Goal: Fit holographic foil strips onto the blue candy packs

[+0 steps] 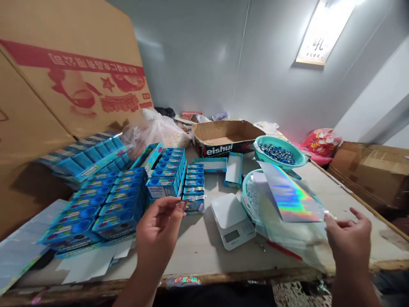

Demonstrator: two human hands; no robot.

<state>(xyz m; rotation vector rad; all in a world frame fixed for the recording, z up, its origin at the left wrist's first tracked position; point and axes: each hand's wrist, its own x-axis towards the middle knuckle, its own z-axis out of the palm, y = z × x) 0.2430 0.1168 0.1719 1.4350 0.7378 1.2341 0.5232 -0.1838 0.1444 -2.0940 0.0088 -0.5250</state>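
My left hand (162, 228) is closed in a pinch in front of a row of small blue boxes (194, 183). What its fingertips hold, if anything, is too small to make out. At the right, my right hand (349, 232) pinches a small piece of shiny film (329, 214) between thumb and finger, its other fingers partly stretched. Right by those fingertips is the corner of a rainbow-shiny sheet (287, 196), which lies over a turquoise basin (245, 194) of pale wrapped pieces. Between my hands stands a white digital scale (231, 221).
More blue boxes (121, 200) are stacked at the left, below a large carton (73, 72). An open cardboard box (223, 136) and two shallow blue trays (234, 168) stand behind the scale. A second turquoise basin (298, 155) holds blue wrapped pieces. A red strip (284, 250) lies near the front edge.
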